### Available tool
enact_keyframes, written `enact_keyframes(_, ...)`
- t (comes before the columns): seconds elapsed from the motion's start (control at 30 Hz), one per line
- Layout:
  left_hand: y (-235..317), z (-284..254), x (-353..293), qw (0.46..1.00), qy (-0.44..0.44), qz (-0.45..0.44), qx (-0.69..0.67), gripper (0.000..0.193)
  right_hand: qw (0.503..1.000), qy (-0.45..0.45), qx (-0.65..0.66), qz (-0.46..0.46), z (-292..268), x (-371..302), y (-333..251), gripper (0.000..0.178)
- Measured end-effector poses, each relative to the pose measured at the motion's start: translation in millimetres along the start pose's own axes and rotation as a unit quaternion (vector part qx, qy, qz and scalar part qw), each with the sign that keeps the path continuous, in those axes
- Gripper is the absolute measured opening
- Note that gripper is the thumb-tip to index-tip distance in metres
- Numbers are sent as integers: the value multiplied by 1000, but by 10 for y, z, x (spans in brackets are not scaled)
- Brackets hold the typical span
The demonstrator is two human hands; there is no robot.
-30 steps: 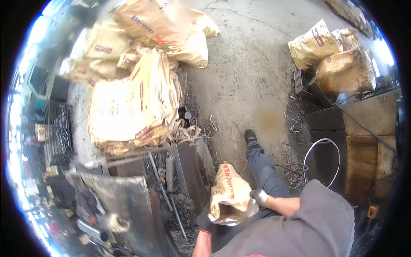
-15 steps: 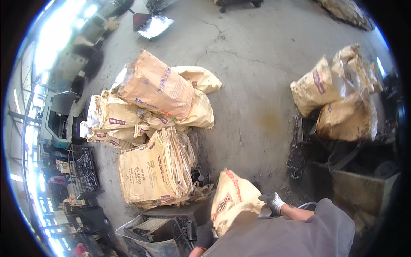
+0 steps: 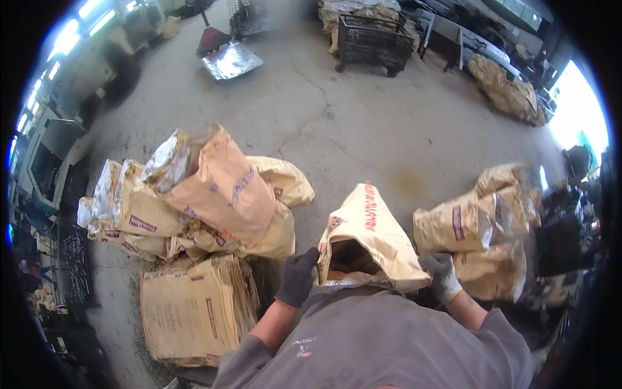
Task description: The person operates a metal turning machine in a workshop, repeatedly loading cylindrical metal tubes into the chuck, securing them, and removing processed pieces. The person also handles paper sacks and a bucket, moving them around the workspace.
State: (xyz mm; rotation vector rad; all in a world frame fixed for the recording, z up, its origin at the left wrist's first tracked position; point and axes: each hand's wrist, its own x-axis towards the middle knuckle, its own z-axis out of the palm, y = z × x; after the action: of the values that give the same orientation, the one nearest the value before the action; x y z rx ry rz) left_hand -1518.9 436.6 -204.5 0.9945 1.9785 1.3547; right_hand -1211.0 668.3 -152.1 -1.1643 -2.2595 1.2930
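Note:
Between my hands is a large cream paper sack (image 3: 382, 227) with red print. Its mouth gapes toward me, close to my grey shirt, and its inside looks dark. My left hand (image 3: 298, 277), in a dark grey knit glove, is closed on the left edge of the mouth. On the opposite edge my right hand (image 3: 442, 276), in a grey glove with a paler cuff, grips the sack's corner. Thumbs and fingertips are partly hidden by the paper. Whether anything lies deep inside the sack cannot be made out.
Several filled paper sacks (image 3: 227, 188) are heaped at left, above a bundle of flattened sacks (image 3: 188, 311). More sacks (image 3: 453, 223) stand at right. Farther off are a red-and-silver cart (image 3: 230, 59), a black wheeled crate (image 3: 374, 42) and a brown pile (image 3: 502, 91) on the concrete floor.
My view has tilted up toward the far floor. The sack has come up in front of me, its mouth now spread toward me, with my hands at both sides of the opening.

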Motion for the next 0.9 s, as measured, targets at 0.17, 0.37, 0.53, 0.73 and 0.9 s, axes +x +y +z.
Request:
enact_keyframes(0.17, -164, 248, 2102, 974, -40, 172, 140, 21, 994, 94, -26, -41, 124, 1420, 647, 29)
enact_keyframes(0.37, -378, 8, 4462, 964, -108, 179, 164, 29, 956, 60, -257, -125, 345, 3399, 804, 20)
enact_keyframes(0.53, -295, -580, 6142, 989, -110, 21, 94, 44, 950, 77, -148, -262, 612, 5334, 316, 26)
enact_keyframes(0.73, -461, -1400, 7840, 999, -2, -41, -36, 52, 945, 18, -215, -246, 867, 7461, -612, 27)
enact_keyframes(0.9, -1229, -2156, 8898, 980, 67, 63, 178, 18, 929, -62, -196, -307, 1640, 9330, -1172, 26)
